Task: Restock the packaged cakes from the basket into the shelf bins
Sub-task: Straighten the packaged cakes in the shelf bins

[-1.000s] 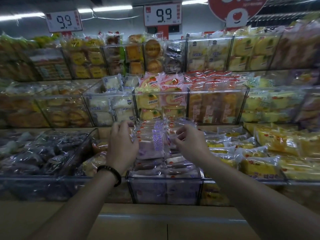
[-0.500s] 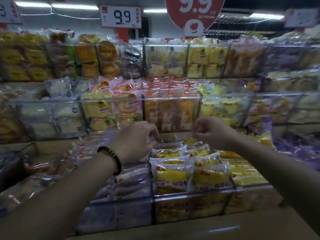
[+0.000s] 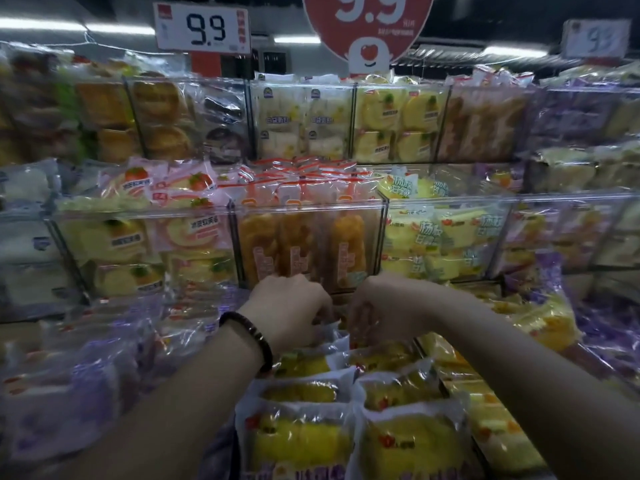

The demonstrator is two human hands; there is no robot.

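My two hands sit just below the orange bin [image 3: 311, 206], knuckles up, at the far end of the yellow packs [image 3: 298, 445] that run from that bin toward me. My right hand [image 3: 381, 306] grasps a pack [image 3: 360, 336], and I can see my own fingers through its clear film. My left hand [image 3: 291, 306] has its fingers curled down out of sight behind the knuckles, so I cannot tell whether it pinches a wrapper or only presses on one.

I judge these cakes light and soft, a sponge that dents under any squeeze, inside slick, crinkly film that slides on its neighbours. I would take each by the crimped end seal, or cradle its sides loosely, never pressing on the middle.

Below the orange bin I count six yellow packs clear of my hands, in two columns of three. Above it hang three price signs [image 3: 201, 29]: two rectangular, one round. One bracelet [image 3: 252, 336] is on my left wrist. The basket is not in view.
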